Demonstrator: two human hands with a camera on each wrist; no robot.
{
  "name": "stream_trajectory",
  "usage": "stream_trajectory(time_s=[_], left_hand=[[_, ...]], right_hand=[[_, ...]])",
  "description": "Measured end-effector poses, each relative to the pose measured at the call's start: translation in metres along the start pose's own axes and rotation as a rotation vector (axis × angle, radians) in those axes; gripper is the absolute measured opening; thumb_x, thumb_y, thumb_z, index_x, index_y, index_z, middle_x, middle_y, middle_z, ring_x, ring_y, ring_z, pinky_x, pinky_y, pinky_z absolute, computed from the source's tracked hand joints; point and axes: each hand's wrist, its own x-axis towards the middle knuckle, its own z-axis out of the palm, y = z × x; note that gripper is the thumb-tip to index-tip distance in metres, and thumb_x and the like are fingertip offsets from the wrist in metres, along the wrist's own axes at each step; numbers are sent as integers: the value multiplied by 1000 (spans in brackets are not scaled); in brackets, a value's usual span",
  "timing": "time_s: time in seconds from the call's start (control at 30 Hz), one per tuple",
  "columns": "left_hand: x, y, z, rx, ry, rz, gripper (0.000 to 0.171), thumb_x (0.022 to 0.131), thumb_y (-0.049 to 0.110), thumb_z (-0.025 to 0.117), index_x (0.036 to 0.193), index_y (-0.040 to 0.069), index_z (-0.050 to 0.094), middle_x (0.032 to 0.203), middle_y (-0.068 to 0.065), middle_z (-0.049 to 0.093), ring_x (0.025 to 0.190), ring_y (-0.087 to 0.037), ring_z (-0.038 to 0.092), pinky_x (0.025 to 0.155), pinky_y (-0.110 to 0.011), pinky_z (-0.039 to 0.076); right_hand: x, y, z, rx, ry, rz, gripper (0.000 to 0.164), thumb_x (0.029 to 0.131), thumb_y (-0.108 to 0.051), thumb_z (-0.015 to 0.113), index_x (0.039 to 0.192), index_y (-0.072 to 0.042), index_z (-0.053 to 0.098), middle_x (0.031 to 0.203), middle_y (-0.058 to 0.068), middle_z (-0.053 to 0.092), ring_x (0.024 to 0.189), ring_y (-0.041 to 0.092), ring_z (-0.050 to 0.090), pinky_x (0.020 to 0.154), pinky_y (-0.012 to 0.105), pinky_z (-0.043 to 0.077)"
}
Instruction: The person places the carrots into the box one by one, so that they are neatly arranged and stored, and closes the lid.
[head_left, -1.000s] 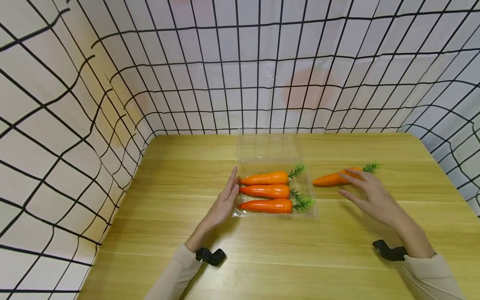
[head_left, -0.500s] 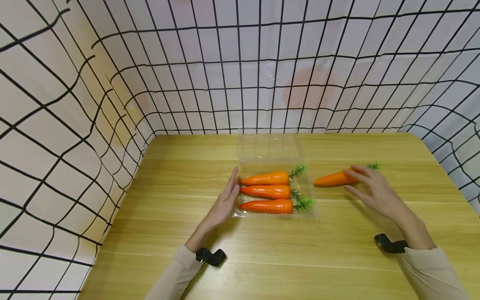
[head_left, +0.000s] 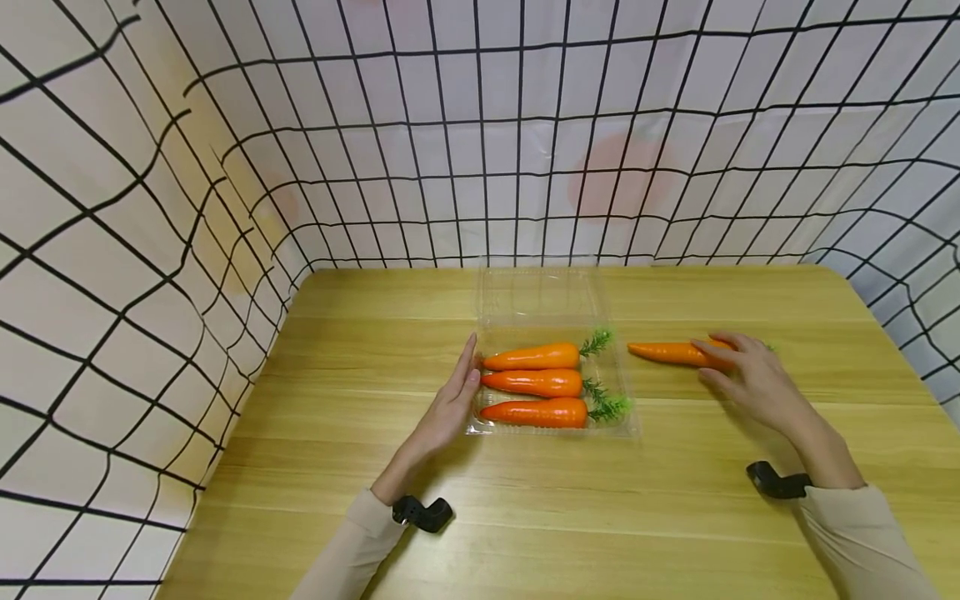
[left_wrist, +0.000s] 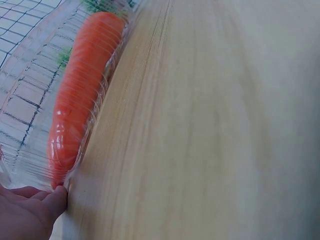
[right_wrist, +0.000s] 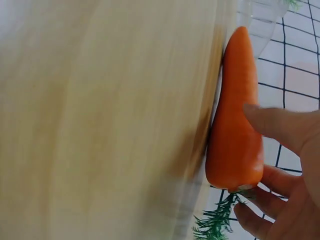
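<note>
Three glossy orange carrots with green tops lie side by side in a clear plastic clamshell box [head_left: 555,432], tips to the left; the nearest carrot [head_left: 534,412] also shows through the box wall in the left wrist view. Along the box's left side rests my left hand [head_left: 444,414], fingers straight, thumb [left_wrist: 56,201] at the corner. Right of the box, another carrot [head_left: 663,353] points its tip left. My right hand [head_left: 761,387] grips its thick end, thumb [right_wrist: 280,122] on one side and fingers on the other. The hand mostly hides its green top in the head view.
The box's clear lid [head_left: 538,293] lies folded back toward the rear. A wooden table [head_left: 570,517] bears everything. Black wire grid [head_left: 517,150] walls, backed with pale sheeting, stand behind and on both sides.
My right hand has shifted right along the loose carrot to its thick end and taken hold. That carrot has turned so it lies straighter across the table. My left hand has stayed put.
</note>
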Motion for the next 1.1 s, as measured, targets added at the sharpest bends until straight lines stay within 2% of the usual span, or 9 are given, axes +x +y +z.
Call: stream_trajectory(time_s=[0.27, 0.57, 0.67, 0.77, 0.83, 0.97, 1.1], left_hand=[[0, 0, 0, -2, -1, 0, 58, 116, 25, 27, 168, 27, 2, 174, -15, 13, 160, -34, 20, 131, -52, 19], [0, 0, 0, -8, -1, 2, 58, 116, 26, 27, 168, 26, 2, 174, -16, 15, 160, -34, 21, 131, -51, 19], [0, 0, 0, -10, -2, 5, 58, 116, 26, 27, 168, 24, 2, 173, -17, 15, 159, -34, 21, 130, -52, 19], [1, 1, 0, -13, -7, 5, 58, 116, 26, 27, 169, 24, 2, 173, -17, 15, 160, -34, 21, 130, -51, 20], [1, 0, 1, -11, -10, 5, 58, 116, 26, 26, 168, 24, 1, 173, -17, 14, 160, -33, 20, 130, -51, 20], [1, -1, 1, -8, -6, 5, 58, 116, 26, 27, 168, 25, 2, 174, -15, 14, 160, -31, 20, 131, -49, 20], [1, -1, 1, -7, 3, -7, 58, 116, 26, 28, 168, 26, 4, 173, -15, 17, 160, -31, 22, 131, -49, 21]], right_hand=[[0, 4, -2, -4, -10, 38, 36, 97, -6, 71, 133, -1, 68, 127, 30, 61, 111, 52, 56, 86, 67, 45], [-1, 3, -2, -5, 8, 7, 42, 93, -4, 75, 135, -4, 69, 119, 24, 64, 103, 45, 62, 81, 60, 49], [-1, -2, -5, 11, 16, 11, 42, 95, -5, 73, 136, -4, 67, 121, 25, 63, 103, 42, 60, 80, 49, 47], [0, -9, -10, 32, 55, 14, 42, 94, -3, 74, 136, -4, 68, 123, 24, 63, 101, 33, 58, 77, 30, 43], [2, -15, -12, 45, 92, 9, 43, 92, -2, 76, 134, -5, 69, 123, 22, 64, 101, 20, 56, 73, 22, 38], [9, -28, -15, 71, 155, -13, 46, 87, 0, 80, 132, -7, 72, 122, 18, 67, 104, -4, 48, 72, 17, 39], [16, -41, -15, 97, 170, -23, 47, 86, 0, 81, 131, -9, 72, 122, 16, 68, 105, -7, 48, 70, 16, 40]])
